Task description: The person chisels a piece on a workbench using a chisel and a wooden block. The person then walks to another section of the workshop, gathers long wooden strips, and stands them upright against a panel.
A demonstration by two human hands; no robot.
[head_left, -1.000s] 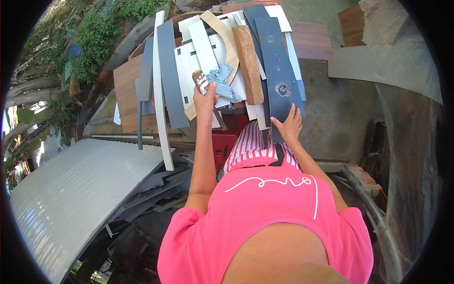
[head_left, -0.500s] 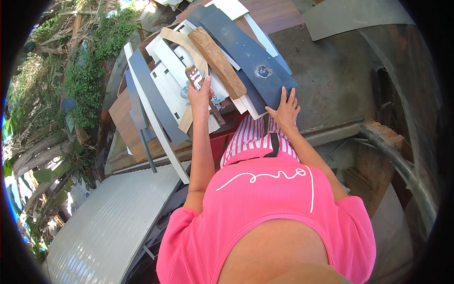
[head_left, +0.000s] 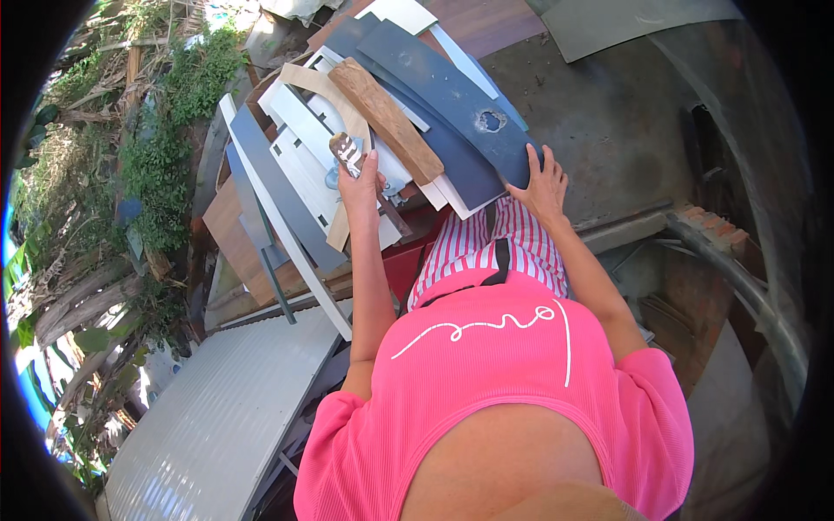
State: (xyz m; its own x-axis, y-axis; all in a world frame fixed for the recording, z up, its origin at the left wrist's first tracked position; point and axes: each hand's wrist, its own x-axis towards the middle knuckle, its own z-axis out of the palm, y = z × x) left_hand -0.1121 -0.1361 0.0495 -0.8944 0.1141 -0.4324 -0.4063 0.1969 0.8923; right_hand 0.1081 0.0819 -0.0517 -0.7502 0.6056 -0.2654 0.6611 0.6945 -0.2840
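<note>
In my left hand (head_left: 360,185) is a tool with a brown handle (head_left: 346,154) smeared or wrapped in white. A rusty flat strip (head_left: 395,217), apparently its blade, sticks out below the fist. My right hand (head_left: 542,191) grips the near corner of a dark blue board (head_left: 434,78), thumb at the end and fingers along the right edge. That board has a ragged, broken hole near its close end. Left of it, a rough brown wood block (head_left: 387,120) lies across white slotted panels (head_left: 300,161) and a curved tan strip (head_left: 334,87).
A long white strip (head_left: 282,213) and grey-blue boards lean on the pile's left. Corrugated light sheeting (head_left: 217,408) lies lower left, with plants (head_left: 165,165) beyond. On the right are concrete floor (head_left: 582,122), a grey sheet (head_left: 638,26) and bricks (head_left: 717,227).
My right hand has shifted right along the dark blue board's end, and the board has swung slightly away from the one beneath. The left hand keeps its hold on the tool.
</note>
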